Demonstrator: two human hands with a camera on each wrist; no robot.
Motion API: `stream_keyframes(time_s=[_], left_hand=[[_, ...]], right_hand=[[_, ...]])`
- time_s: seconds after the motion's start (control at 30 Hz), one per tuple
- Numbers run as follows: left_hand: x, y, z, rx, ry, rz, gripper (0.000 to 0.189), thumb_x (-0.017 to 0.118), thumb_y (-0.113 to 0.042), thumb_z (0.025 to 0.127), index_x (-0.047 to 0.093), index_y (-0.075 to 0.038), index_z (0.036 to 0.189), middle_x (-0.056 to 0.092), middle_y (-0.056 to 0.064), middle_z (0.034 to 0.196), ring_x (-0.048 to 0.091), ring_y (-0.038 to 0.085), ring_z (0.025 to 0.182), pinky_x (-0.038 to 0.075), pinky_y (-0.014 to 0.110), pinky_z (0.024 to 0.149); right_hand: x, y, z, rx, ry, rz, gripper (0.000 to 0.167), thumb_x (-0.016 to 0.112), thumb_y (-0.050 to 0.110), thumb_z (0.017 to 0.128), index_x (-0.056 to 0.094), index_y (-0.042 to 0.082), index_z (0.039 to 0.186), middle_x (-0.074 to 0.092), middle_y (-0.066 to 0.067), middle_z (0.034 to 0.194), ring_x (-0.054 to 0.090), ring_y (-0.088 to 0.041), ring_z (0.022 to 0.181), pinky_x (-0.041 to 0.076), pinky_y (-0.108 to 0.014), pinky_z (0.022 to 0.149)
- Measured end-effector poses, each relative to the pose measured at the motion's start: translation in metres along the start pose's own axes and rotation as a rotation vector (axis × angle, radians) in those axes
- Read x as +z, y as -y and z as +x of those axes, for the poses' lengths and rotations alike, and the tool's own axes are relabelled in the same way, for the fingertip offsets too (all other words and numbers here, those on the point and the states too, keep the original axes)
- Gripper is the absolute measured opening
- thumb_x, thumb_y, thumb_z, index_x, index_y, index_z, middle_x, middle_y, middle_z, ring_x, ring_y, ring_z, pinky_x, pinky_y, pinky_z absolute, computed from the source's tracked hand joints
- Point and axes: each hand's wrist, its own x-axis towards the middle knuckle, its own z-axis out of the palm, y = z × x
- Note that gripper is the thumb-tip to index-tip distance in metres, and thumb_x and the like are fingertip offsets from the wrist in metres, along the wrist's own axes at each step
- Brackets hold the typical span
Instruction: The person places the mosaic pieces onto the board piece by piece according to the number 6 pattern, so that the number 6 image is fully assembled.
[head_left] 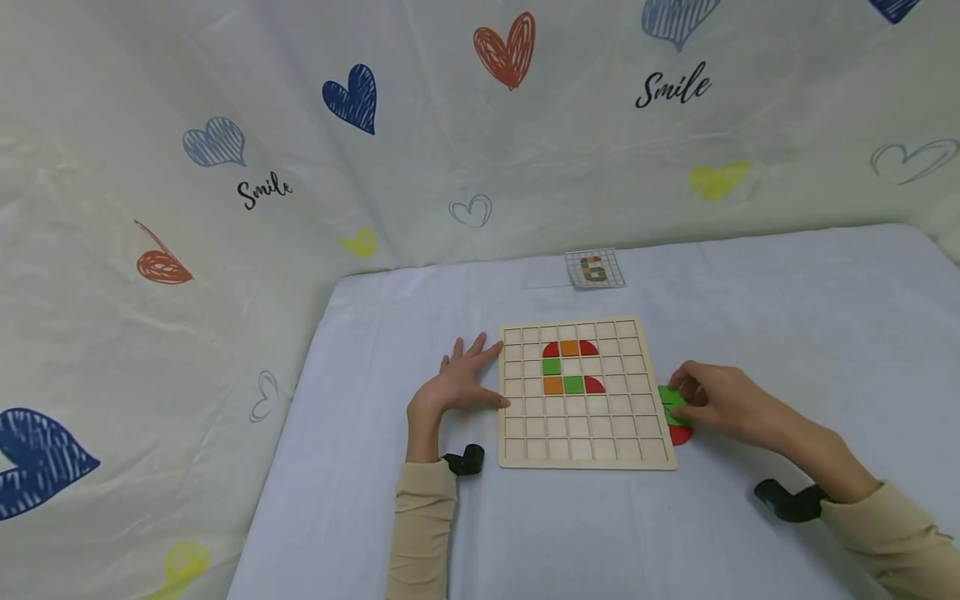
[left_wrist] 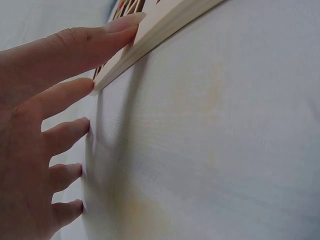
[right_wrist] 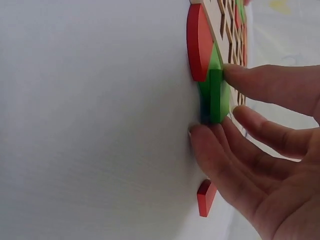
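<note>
My left hand [head_left: 459, 385] is spread at the left edge of the wooden grid board [head_left: 585, 457]. Its thumb rests on the board's rim and the index fingertip touches the edge. The other fingers rest on the cloth. Beside the board's right edge, my right hand [head_left: 723, 400] pinches a green square tile [right_wrist: 215, 95] between thumb and fingers. Green also shows beneath it. A red rounded tile [head_left: 680, 436] lies next to it, against the board. In the right wrist view, another red tile [right_wrist: 205, 198] lies beneath the fingers, hidden in the head view.
Red, orange and green tiles [head_left: 573, 384] sit in several cells of the board. Behind the board lies a small card [head_left: 595, 269] with a coloured grid pattern. White cloth [head_left: 570, 533] covers the table, and a heart-printed sheet [head_left: 420, 167] hangs behind.
</note>
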Motion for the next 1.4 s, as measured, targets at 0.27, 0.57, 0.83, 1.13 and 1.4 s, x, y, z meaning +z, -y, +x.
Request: stream_keyframes(time_s=[0.27,0.57,0.83,1.13,1.4], left_hand=[[-0.0004,0.0002,-0.0003,0.001,0.004,-0.001,0.099,0.087,-0.034,0.082,0.031,-0.026,0.164,0.008,0.003,0.174,-0.012,0.036,0.16,-0.002,0.058,0.128],[-0.0008,0.0004,-0.0001,0.002,0.001,-0.003,0.099,0.087,-0.034,0.082,0.031,-0.026,0.163,0.007,0.002,0.174,-0.012,0.035,0.16,-0.003,0.058,0.128],[0.0002,0.001,-0.0006,0.002,-0.004,0.005,0.099,0.086,-0.035,0.081,0.031,-0.026,0.163,0.008,0.002,0.174,-0.012,0.035,0.16,-0.001,0.058,0.128],[0.0008,0.0034,0.0011,0.004,-0.006,-0.001,0.099,0.086,-0.035,0.081,0.032,-0.026,0.163,0.008,0.002,0.174,-0.012,0.035,0.16,-0.002,0.058,0.128],[0.0003,0.0019,0.0009,0.003,-0.005,-0.011,0.098,0.086,-0.034,0.082,0.032,-0.026,0.163,0.008,0.002,0.174,-0.013,0.035,0.16,-0.003,0.058,0.128]], right_hand=[[0.0014,-0.0028,-0.0011,0.012,-0.016,0.018,0.032,0.079,0.013,0.086,0.066,-0.005,0.108,0.066,-0.005,0.091,0.059,-0.019,0.083,0.051,-0.026,0.066],[0.0003,-0.0077,-0.0017,-0.056,-0.078,-0.023,0.014,0.076,0.006,0.086,0.073,0.004,0.1,0.071,-0.001,0.092,0.06,-0.015,0.081,0.052,-0.024,0.066],[-0.0016,-0.0074,-0.004,-0.045,-0.109,0.033,0.027,0.079,0.004,0.085,0.073,-0.002,0.111,0.075,-0.013,0.103,0.07,-0.023,0.088,0.055,-0.019,0.071],[-0.0008,-0.0052,-0.0024,-0.037,-0.12,0.051,0.036,0.078,0.002,0.085,0.07,-0.008,0.118,0.074,-0.02,0.11,0.072,-0.03,0.093,0.061,-0.028,0.075],[0.0025,-0.0036,-0.0002,-0.033,-0.146,0.068,0.035,0.076,0.007,0.088,0.071,-0.005,0.12,0.073,-0.02,0.112,0.071,-0.03,0.094,0.062,-0.029,0.075]])
